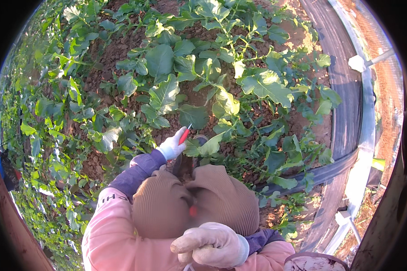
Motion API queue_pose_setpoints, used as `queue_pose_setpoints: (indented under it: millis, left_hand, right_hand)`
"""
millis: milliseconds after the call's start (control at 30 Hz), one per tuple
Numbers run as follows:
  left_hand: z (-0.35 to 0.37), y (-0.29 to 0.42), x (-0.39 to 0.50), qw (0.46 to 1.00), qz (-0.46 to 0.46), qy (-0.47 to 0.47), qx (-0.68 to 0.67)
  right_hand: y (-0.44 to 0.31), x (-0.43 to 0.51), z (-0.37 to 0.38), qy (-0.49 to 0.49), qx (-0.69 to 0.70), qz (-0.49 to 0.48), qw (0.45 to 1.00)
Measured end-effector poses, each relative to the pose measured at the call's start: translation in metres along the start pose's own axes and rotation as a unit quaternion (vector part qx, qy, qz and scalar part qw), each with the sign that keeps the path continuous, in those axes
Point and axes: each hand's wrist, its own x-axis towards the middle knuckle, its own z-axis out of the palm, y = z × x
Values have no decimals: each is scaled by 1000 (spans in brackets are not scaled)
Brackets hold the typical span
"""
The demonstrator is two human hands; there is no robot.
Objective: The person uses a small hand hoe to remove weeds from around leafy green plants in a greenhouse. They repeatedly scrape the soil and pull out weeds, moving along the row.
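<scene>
A white work glove covers my left hand [171, 145], which is shut on a small red-handled tool [185, 135]. The tool's short pointed metal tip points up and away, just below a broad green leaf [194, 116] of a leafy crop plant. My right hand [213, 244], in a soiled light glove, is close to my body at the bottom, in front of my brown-clad knees [224, 200]. Its fingers are curled, and a thin white string or strip [189, 267] shows beneath them; how it is held is unclear.
Leafy plants [162, 95] in clumpy brown soil [112, 64] spread ahead and to the left. On the right run dark plastic sheeting [346, 81] and a pale metal rail [367, 132] with white-capped posts. A black hose or strip [329, 171] crosses the soil beside my knees.
</scene>
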Motion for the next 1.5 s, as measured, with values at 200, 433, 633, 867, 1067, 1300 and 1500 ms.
queue_pose_setpoints:
  millis: [200,433,633,867,1067,1300,1500]
  left_hand:
    - [-38,-7,-86,996,-83,-27,-8]
    - [-40,-33,-145,993,-92,-63,34]
    - [-22,-21,-29,993,4,18,120]
    - [-19,-12,-64,996,-11,43,83]
    - [-20,-65,-156,988,-134,-70,23]
    - [-21,-55,-111,990,-96,12,107]
    - [-10,-44,-58,991,-86,83,62]
  right_hand:
    - [1,-2,4,-13,12,-37,999]
    - [-11,-8,4,-5,15,64,998]
    - [4,-1,11,-29,-29,-46,998]
    - [11,-5,9,9,-27,-38,999]
    - [6,-3,6,-6,-35,-30,999]
    - [-6,3,11,-10,-12,-7,1000]
    - [2,0,18,-13,-3,25,1000]
